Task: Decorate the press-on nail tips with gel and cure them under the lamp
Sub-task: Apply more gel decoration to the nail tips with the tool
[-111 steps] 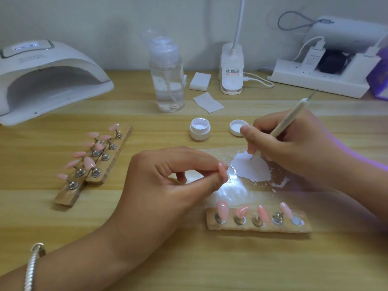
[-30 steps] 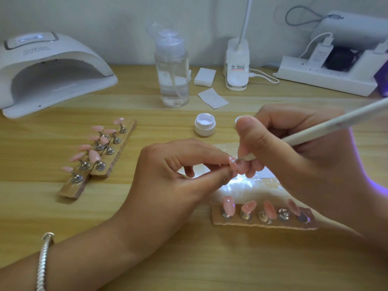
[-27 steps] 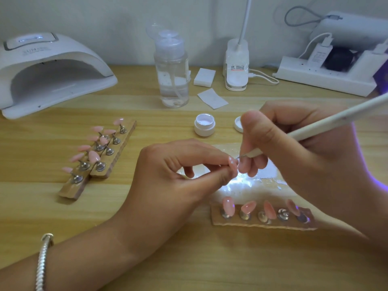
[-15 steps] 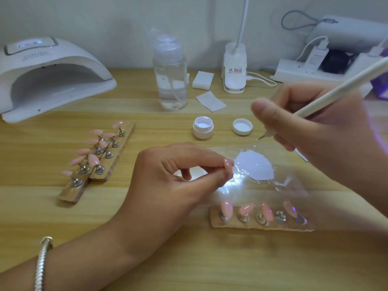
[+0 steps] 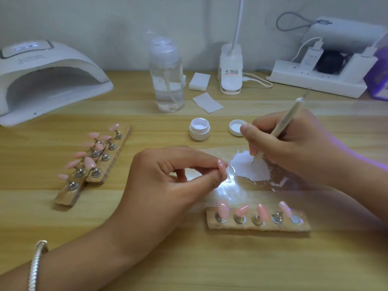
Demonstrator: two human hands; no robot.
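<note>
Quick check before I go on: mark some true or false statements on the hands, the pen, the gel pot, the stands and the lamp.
1. The right hand holds the dotting pen with its tip on the white gel patch. True.
2. The left hand pinches a nail tip between thumb and forefinger. True.
3. The gel pot has its lid on. False: it is open, and the lid lies beside it.
4. The near stand carries five tips. False: it carries four, and the holder at its right end is bare.
5. A stand sits inside the curing lamp. False: the near stand and the two other stands lie on the table.
</note>
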